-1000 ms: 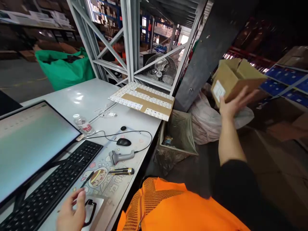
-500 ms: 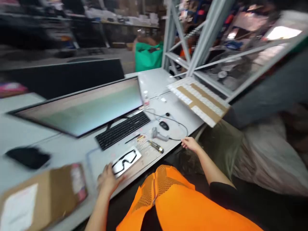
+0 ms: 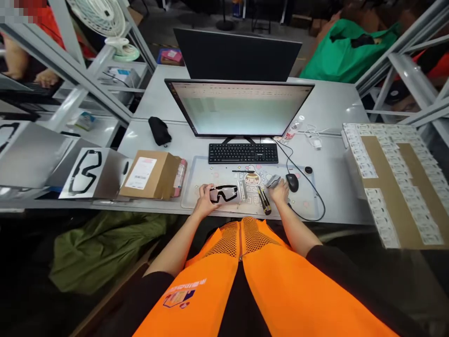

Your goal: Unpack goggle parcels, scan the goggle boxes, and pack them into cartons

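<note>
My left hand [image 3: 204, 202] is closed round the left end of a small white box [image 3: 224, 194] with dark-framed sports glasses pictured on it. The box is tilted so its printed face and a barcode-like end show. My right hand [image 3: 279, 192] grips a grey handheld barcode scanner [image 3: 273, 181], its head pointing left toward the box; the fingers partly hide its handle. Between the two hands a yellow and black utility knife [image 3: 264, 200] lies on the desk mat [image 3: 196, 178]. A black mouse [image 3: 292, 182] sits just right of my right hand.
Behind the mat stand a keyboard [image 3: 243, 153] and a lit monitor [image 3: 242, 110]. On the left are a brown carton [image 3: 159, 175] and larger glasses-printed boxes [image 3: 87, 173]. A label-covered cardboard box [image 3: 389, 187] overhangs the desk at right. A cable [image 3: 310, 199] loops beside the mouse.
My view has swung left to face the desk squarely. My right hand has gone from the cable at the desk edge to the scanner. The glasses box is now in my left hand's grip.
</note>
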{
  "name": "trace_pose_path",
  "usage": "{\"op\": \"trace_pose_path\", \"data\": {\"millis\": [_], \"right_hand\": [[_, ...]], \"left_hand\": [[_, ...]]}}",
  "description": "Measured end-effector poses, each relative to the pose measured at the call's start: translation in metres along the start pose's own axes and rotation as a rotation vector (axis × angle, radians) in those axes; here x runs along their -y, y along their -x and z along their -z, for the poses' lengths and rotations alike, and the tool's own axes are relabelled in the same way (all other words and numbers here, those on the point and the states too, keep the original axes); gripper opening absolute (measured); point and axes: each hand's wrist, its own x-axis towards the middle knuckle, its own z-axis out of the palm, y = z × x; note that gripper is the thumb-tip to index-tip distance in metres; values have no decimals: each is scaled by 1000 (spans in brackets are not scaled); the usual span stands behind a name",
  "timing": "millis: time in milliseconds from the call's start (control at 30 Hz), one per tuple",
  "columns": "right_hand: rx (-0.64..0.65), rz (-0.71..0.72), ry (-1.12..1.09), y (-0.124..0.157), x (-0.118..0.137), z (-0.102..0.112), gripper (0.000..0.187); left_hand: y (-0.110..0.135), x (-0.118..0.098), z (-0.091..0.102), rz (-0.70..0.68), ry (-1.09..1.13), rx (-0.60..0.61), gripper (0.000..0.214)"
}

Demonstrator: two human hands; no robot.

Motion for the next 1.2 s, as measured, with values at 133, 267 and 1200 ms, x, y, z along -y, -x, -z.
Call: {"op": "trace_pose_path", "data": {"millis": [133,267,1200], "right_hand": [[129,-72,49,-4,-12,-8,87],[141,21,33,-5,-19,-4,70],[233,484,-17,-53,-54,14,57]], "left_hand": [[18,-10,-20,-14,202,-172,107],[26,-29,-37,27,248,-194,104],[142,-53,54,417,216,-300,104]]}}
